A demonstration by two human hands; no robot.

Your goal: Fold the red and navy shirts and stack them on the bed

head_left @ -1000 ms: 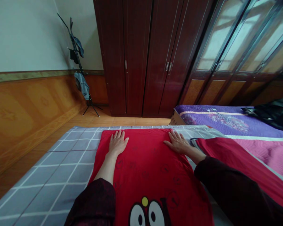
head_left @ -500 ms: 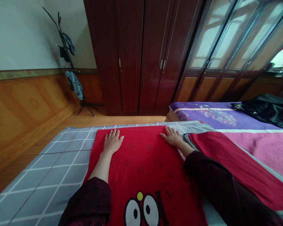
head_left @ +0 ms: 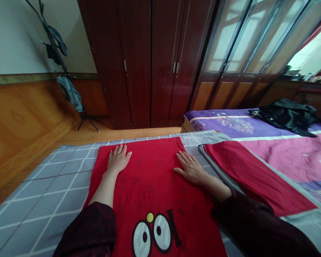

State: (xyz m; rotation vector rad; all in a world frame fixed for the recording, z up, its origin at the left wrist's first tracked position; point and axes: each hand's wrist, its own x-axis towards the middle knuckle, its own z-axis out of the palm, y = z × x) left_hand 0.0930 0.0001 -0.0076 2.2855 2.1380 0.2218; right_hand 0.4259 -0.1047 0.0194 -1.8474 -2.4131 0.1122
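Note:
A red cloth [head_left: 152, 185] printed with big cartoon eyes lies spread flat in front of me; whether it is a garment I cannot tell. On its far left part rests my left hand [head_left: 118, 159], palm down with fingers spread. My right hand [head_left: 191, 168] lies flat near the cloth's far right edge, thumb apart from the fingers. Neither hand grips anything. Beneath the cloth is a bed with a grey-blue checked sheet [head_left: 56, 192]. Beside my right forearm lies a folded red cloth [head_left: 256, 171] over grey fabric.
Beyond the bed stand dark red wardrobes [head_left: 139, 64]. At the left is a coat rack [head_left: 61, 60] hung with hats and a denim item. To the right, a black garment [head_left: 286, 112] lies on a purple bedspread [head_left: 230, 123], with a pink quilt [head_left: 278, 153] nearer.
My right hand has slid back toward me from the cloth's far edge. My left hand stays on the cloth. The whole view has turned slightly to the right.

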